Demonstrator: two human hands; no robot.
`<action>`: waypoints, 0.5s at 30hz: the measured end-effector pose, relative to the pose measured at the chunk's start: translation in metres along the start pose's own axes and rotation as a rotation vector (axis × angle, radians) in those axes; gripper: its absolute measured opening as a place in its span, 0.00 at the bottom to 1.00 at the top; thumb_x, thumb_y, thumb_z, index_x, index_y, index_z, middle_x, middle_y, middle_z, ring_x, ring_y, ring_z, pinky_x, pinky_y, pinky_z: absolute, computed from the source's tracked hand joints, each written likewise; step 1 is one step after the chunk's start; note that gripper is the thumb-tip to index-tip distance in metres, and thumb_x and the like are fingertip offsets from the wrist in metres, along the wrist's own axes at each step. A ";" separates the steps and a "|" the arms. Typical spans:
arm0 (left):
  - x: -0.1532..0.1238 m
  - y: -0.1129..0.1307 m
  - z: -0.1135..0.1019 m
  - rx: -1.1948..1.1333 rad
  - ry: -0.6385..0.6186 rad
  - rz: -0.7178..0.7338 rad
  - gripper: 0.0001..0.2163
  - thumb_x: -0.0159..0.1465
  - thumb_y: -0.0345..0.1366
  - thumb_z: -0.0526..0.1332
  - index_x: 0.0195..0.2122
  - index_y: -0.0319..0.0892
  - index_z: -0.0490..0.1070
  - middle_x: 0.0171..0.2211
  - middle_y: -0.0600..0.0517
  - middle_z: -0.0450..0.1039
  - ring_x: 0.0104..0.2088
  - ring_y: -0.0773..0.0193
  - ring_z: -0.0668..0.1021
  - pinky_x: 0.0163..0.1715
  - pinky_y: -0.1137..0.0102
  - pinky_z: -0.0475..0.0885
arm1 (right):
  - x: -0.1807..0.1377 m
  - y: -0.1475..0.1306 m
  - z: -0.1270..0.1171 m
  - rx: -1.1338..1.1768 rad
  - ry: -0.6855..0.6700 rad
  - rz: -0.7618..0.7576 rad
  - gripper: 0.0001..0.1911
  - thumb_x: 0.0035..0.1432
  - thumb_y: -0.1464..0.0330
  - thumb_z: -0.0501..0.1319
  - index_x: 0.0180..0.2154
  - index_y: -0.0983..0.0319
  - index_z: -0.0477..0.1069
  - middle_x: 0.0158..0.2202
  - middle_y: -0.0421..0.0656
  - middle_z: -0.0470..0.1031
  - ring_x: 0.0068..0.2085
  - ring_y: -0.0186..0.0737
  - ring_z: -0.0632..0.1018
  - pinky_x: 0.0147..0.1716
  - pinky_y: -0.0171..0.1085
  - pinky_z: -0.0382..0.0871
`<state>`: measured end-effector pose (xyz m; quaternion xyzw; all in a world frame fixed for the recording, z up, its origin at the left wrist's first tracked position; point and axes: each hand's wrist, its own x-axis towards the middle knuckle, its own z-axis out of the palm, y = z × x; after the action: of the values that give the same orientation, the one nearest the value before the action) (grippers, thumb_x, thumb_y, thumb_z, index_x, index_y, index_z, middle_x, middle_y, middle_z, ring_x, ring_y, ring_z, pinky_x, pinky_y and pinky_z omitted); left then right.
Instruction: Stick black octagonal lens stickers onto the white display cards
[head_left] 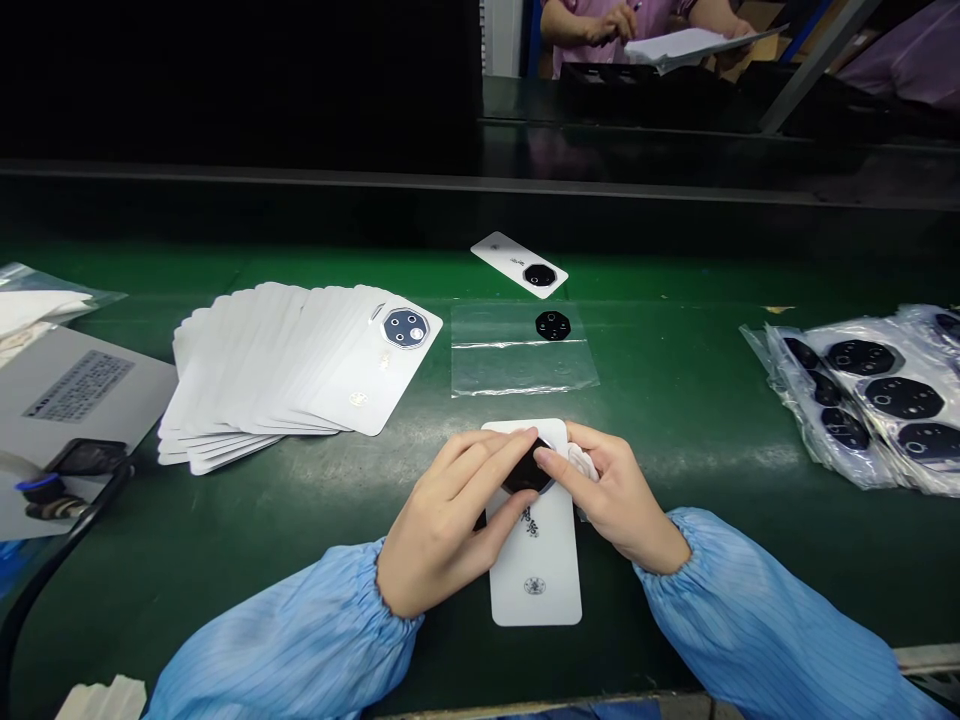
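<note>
A white rounded panel lies on the green bench in front of me, printed with dark script and a small round emblem. My left hand reaches over it from the left, its fingers and thumb closed around a black octagonal piece near the panel's far end. From the right, my right hand rests its thumb on that piece's edge. A crumpled white cloth is tucked in its curled fingers, which partly hide it. Whether the piece is stuck to the panel cannot be made out.
A fanned stack of white panels lies left. Ahead are a clear plastic bag, a black octagonal plate and another panel. Bagged black plates lie right. A grey box with a cable stands left. A person holds papers beyond.
</note>
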<state>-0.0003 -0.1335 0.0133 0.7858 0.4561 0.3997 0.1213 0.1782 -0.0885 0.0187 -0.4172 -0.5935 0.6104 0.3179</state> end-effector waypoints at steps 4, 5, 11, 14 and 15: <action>0.001 0.000 0.001 -0.001 0.006 0.004 0.27 0.60 0.25 0.64 0.60 0.40 0.61 0.46 0.46 0.73 0.48 0.58 0.71 0.48 0.62 0.71 | 0.000 -0.001 0.001 0.016 0.002 0.029 0.11 0.62 0.61 0.59 0.37 0.63 0.71 0.32 0.42 0.70 0.35 0.39 0.72 0.32 0.35 0.66; 0.001 0.000 0.001 -0.002 0.007 0.007 0.27 0.59 0.25 0.64 0.60 0.39 0.61 0.46 0.46 0.73 0.48 0.58 0.71 0.48 0.62 0.71 | -0.001 -0.001 0.002 0.019 0.007 0.033 0.11 0.62 0.61 0.59 0.37 0.63 0.71 0.32 0.42 0.70 0.34 0.39 0.72 0.31 0.35 0.66; 0.001 0.001 0.001 -0.038 0.039 0.005 0.27 0.58 0.24 0.65 0.58 0.37 0.62 0.51 0.44 0.71 0.52 0.58 0.71 0.53 0.62 0.69 | -0.003 -0.004 0.001 0.085 0.029 0.019 0.12 0.62 0.62 0.60 0.41 0.63 0.73 0.30 0.41 0.70 0.28 0.33 0.69 0.25 0.32 0.62; 0.002 0.004 -0.002 -0.130 0.165 -0.181 0.26 0.58 0.27 0.65 0.58 0.39 0.63 0.54 0.43 0.67 0.55 0.55 0.70 0.55 0.60 0.67 | -0.005 -0.007 -0.001 0.082 0.085 0.000 0.11 0.62 0.62 0.60 0.40 0.62 0.73 0.25 0.38 0.67 0.22 0.29 0.63 0.19 0.30 0.56; 0.003 0.005 -0.003 -0.226 0.180 -0.278 0.23 0.60 0.28 0.64 0.57 0.40 0.64 0.53 0.44 0.68 0.53 0.57 0.72 0.53 0.62 0.69 | -0.006 -0.007 -0.001 0.071 0.100 -0.015 0.10 0.61 0.62 0.61 0.39 0.62 0.74 0.23 0.37 0.65 0.21 0.28 0.62 0.18 0.30 0.55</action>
<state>0.0015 -0.1345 0.0190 0.6580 0.5214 0.4962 0.2213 0.1812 -0.0925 0.0267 -0.4311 -0.5579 0.6070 0.3666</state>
